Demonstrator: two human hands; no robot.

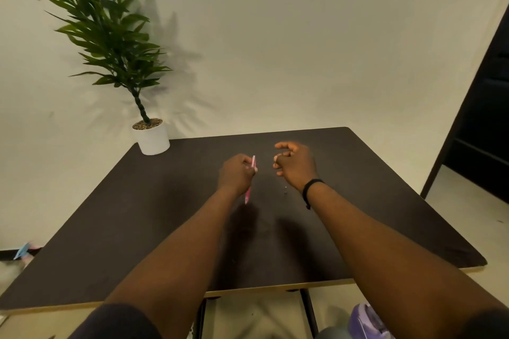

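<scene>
My left hand (237, 174) grips a thin pink pen (247, 196) above the middle of the dark table (137, 215). The pen runs through the fist, one end showing above the fingers and the other below the wrist. My right hand (294, 164) hovers a little to the right, fingers curled, with a black band on its wrist. Whether its fingertips pinch something small is too blurred to tell. A tiny pale piece (286, 189) lies on the table just below the right hand.
A potted plant in a white pot (153, 137) stands on the table's far left corner. A dark door frame (473, 107) rises at the right. Below the near edge are table legs and a purple object (365, 320) on the floor.
</scene>
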